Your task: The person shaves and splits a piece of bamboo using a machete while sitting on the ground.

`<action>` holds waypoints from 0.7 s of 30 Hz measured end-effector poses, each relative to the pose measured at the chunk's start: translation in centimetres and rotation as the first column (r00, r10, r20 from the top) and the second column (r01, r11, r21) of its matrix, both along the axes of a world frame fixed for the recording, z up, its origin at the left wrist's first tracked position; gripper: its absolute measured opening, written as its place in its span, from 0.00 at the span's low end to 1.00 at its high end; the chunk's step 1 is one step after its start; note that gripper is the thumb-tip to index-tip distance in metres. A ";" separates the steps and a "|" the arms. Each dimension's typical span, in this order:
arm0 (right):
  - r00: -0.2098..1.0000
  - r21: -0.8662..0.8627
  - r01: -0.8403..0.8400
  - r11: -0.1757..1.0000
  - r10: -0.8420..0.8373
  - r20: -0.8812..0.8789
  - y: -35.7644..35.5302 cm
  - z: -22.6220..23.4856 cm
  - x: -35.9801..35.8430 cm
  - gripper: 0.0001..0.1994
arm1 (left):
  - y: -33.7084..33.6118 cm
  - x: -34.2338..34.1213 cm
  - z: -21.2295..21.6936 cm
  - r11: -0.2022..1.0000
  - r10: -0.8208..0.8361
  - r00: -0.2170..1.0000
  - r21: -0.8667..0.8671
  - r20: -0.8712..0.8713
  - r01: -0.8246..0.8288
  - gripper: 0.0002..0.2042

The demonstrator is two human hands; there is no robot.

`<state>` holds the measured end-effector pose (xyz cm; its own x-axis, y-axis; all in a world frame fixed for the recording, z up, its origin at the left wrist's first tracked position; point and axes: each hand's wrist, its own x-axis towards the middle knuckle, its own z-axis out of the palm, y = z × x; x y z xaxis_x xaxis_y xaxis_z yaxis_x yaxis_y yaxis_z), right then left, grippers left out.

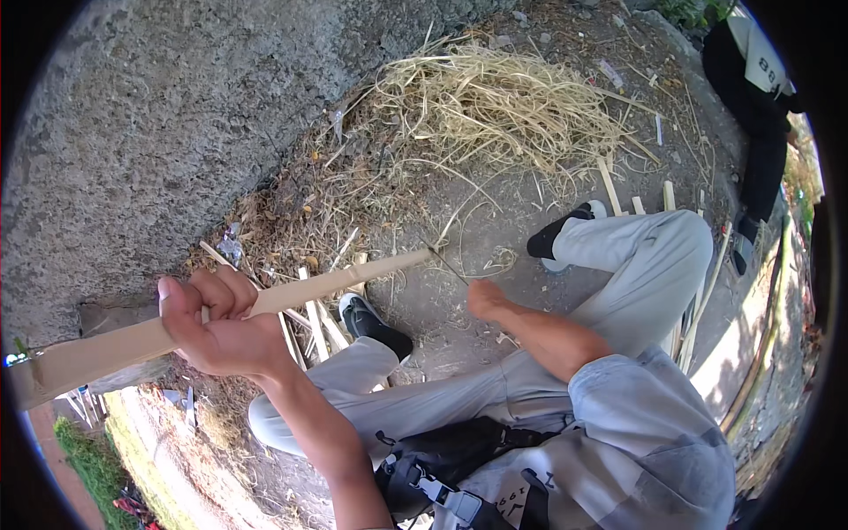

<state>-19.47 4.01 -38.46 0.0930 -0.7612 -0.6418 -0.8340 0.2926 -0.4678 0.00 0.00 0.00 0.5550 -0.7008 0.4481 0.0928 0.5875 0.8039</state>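
Observation:
My left hand [225, 322] is wrapped round a long, flat, pale slat [305, 290] that looks like split bamboo. The slat runs from the far left edge past my left knee and narrows toward its end between my feet. At that end lies the thin dark blade of a knife [449, 264], crossing the slat's tip. My right hand [486, 300] is closed on the knife; its handle is hidden inside the fist.
A heap of curly pale shavings [521, 106] lies on the dirt ahead. A rough grey stone surface [194, 115] rises at the left. Several cut strips [315, 329] lie by my left foot, more by my right leg. Another person [764, 132] is at the far right.

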 end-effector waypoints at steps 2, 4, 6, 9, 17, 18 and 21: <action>0.995 0.006 -0.021 1.000 0.021 0.102 -0.9 1.4 2.3 0.17 | -0.5 0.7 -0.2 0.991 0.130 0.991 0.022 -0.034 -0.130 0.21; 0.993 -0.116 0.080 0.990 -0.069 0.097 -0.7 -0.1 1.3 0.16 | -1.2 -1.5 0.0 0.992 0.127 0.992 0.000 -0.015 -0.127 0.21; 0.974 -0.214 0.208 0.954 -0.182 0.134 -0.4 0.2 1.7 0.15 | -1.3 -1.4 0.2 0.997 0.071 0.997 0.017 0.012 -0.071 0.20; 0.971 -0.132 0.136 0.982 -0.106 0.215 -0.2 3.2 1.1 0.16 | -0.2 -1.5 0.4 0.994 0.111 0.992 0.031 -0.065 -0.109 0.20; 0.871 -0.333 0.119 0.935 0.063 0.488 0.7 17.3 4.5 0.17 | -0.1 -1.3 0.5 0.983 0.182 0.983 0.011 -0.025 -0.182 0.21; 0.852 -0.375 0.141 0.916 0.080 0.517 0.9 18.8 5.3 0.18 | 0.1 -1.4 0.4 0.981 0.194 0.980 0.010 -0.043 -0.193 0.21; 0.846 -0.385 0.145 0.911 0.087 0.526 1.1 16.2 6.7 0.20 | 0.3 -2.6 1.1 0.961 0.271 0.962 0.063 -0.008 -0.270 0.21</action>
<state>-12.82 5.06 -22.22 0.2973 -0.9437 -0.1448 -0.4230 0.0058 -0.9061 -2.61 0.31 1.07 0.7348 -0.5490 0.3983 -0.0497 0.5421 0.8388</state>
